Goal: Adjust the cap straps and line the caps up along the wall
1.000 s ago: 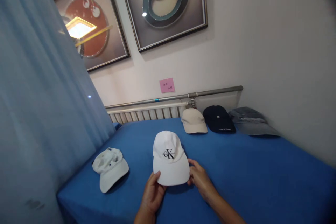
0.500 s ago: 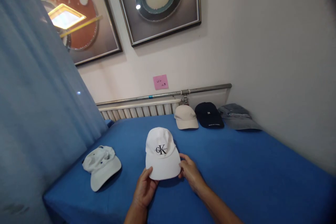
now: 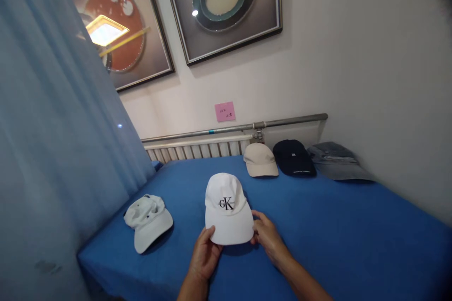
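A white baseball cap (image 3: 226, 197) with black "CK"-like lettering faces me, its brim pointing toward me. My left hand (image 3: 206, 251) pinches the brim's left side, thumb on top and fingers underneath. At the brim's right edge, my right hand (image 3: 266, 235) grips it, with some fingertips hidden behind the cap. To the left lies a pale, crumpled baseball cap (image 3: 150, 223), tilted, with its brim toward me. Along the back right sit a beige cap (image 3: 260, 160), a dark navy cap (image 3: 294, 157) with small white marks, and a grey cap (image 3: 337, 161) side by side.
A blue sheet covers the table (image 3: 318, 225). Behind it are a white radiator (image 3: 197, 149) and a metal pipe (image 3: 293, 121) along the wall. A blue curtain (image 3: 70, 127) hangs at the left. A pink note (image 3: 225, 111) and framed pictures (image 3: 226, 33) are on the wall.
The whole view has shifted, so everything appears a little farther right. Both hands keep their hold on the white cap, which looks about the same in pose.
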Demonstrator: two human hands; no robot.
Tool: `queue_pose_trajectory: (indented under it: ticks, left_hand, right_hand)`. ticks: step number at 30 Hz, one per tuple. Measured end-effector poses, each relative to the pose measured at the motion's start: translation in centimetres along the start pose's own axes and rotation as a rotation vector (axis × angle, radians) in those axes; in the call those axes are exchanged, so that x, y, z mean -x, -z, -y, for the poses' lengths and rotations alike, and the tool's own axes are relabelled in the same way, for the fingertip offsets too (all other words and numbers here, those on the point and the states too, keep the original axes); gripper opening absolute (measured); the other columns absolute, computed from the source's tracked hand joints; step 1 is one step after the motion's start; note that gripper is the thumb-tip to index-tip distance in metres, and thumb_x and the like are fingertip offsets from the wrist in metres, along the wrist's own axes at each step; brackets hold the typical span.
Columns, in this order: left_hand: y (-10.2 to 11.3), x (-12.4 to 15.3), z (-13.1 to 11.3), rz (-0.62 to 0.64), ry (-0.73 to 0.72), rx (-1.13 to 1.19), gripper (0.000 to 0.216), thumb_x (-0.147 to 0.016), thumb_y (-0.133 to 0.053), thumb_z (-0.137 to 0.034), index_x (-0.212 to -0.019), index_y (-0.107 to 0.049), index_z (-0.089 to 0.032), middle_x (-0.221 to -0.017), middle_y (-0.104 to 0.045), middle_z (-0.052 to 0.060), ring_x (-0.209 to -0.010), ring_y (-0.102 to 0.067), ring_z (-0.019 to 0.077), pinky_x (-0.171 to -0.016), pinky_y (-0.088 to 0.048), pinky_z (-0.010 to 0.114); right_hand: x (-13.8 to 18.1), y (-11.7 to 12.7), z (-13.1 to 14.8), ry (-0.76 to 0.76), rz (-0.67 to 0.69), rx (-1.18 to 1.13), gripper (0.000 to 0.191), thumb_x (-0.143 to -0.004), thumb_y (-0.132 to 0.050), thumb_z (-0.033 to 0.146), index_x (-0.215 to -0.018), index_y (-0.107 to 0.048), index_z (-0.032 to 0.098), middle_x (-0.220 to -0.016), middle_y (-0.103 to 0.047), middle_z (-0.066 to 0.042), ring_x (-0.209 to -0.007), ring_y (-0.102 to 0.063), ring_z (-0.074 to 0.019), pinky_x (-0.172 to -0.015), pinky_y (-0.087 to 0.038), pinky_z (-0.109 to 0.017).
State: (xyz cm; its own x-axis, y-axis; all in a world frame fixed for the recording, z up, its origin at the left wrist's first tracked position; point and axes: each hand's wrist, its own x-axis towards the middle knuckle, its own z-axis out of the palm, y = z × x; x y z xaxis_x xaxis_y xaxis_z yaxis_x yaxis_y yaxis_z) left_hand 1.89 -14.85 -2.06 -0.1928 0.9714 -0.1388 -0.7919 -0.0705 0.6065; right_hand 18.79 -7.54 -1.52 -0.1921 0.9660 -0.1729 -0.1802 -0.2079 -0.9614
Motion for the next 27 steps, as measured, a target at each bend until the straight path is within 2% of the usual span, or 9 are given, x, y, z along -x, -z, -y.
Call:
queue_pose_trajectory:
  ticks: [7, 12, 19, 23, 27]
  left_hand:
    - [0.4, -0.2, 0.1, 0.016, -0.007, -0.009, 0.016, -0.080, -0.066, -0.009, -0.094, -0.071, -0.015, -0.105, -0.073, 0.009, -0.093, -0.069, 0.0207, -0.087, -0.052, 0.031]
    - [0.4, -0.2, 0.1, 0.001, 0.001, -0.007, 0.017, -0.080, -0.064, -0.006, -0.094, -0.070, -0.015, -0.099, -0.074, 0.008, -0.092, -0.070, 0.0209, -0.086, -0.053, 0.030]
    - [0.2, 0.1, -0.2, -0.004, 0.027, 0.018, 0.034, -0.084, -0.056, -0.001, -0.113, -0.065, -0.018, -0.101, -0.074, 0.007, -0.091, -0.070, 0.0191, -0.081, -0.055, 0.028]
    - [0.7, -0.1, -0.3, 0.021, 0.078, 0.028, 0.032, -0.085, -0.054, -0.001, -0.108, -0.068, -0.017, -0.104, -0.074, 0.008, -0.092, -0.070, 0.0189, -0.084, -0.055, 0.028]
    - [1.9, -1.0, -0.7, 0.076, 0.118, 0.089, 0.028, -0.089, -0.049, -0.003, -0.098, -0.073, -0.014, -0.102, -0.074, 0.009, -0.090, -0.071, 0.0197, -0.086, -0.055, 0.029]
  right_hand:
    - [0.0, 0.0, 0.0, -0.004, -0.012, 0.005, 0.058, -0.060, -0.041, 0.018, -0.117, -0.052, 0.015, -0.046, -0.053, 0.007, -0.035, -0.049, -0.0121, -0.040, -0.030, -0.023]
    - [0.0, 0.0, -0.1, 0.005, -0.008, -0.036, 0.056, -0.058, -0.042, 0.017, -0.113, -0.054, 0.015, -0.045, -0.053, 0.008, -0.033, -0.048, -0.0114, -0.039, -0.029, -0.022]
    - [-0.1, 0.0, -0.4, -0.009, -0.024, -0.113, 0.054, -0.058, -0.046, 0.015, -0.112, -0.055, 0.015, -0.049, -0.057, 0.005, -0.037, -0.049, -0.0122, -0.039, -0.031, -0.023]
    - [-0.1, 0.1, -0.3, -0.017, -0.017, -0.196, 0.051, -0.059, -0.049, 0.018, -0.110, -0.054, 0.016, -0.058, -0.060, 0.003, -0.044, -0.051, -0.0121, -0.040, -0.036, -0.023]
    - [-0.1, 0.2, -0.1, -0.028, -0.001, -0.245, 0.048, -0.056, -0.047, 0.017, -0.103, -0.057, 0.018, -0.061, -0.058, 0.003, -0.046, -0.050, -0.0115, -0.039, -0.032, -0.022]
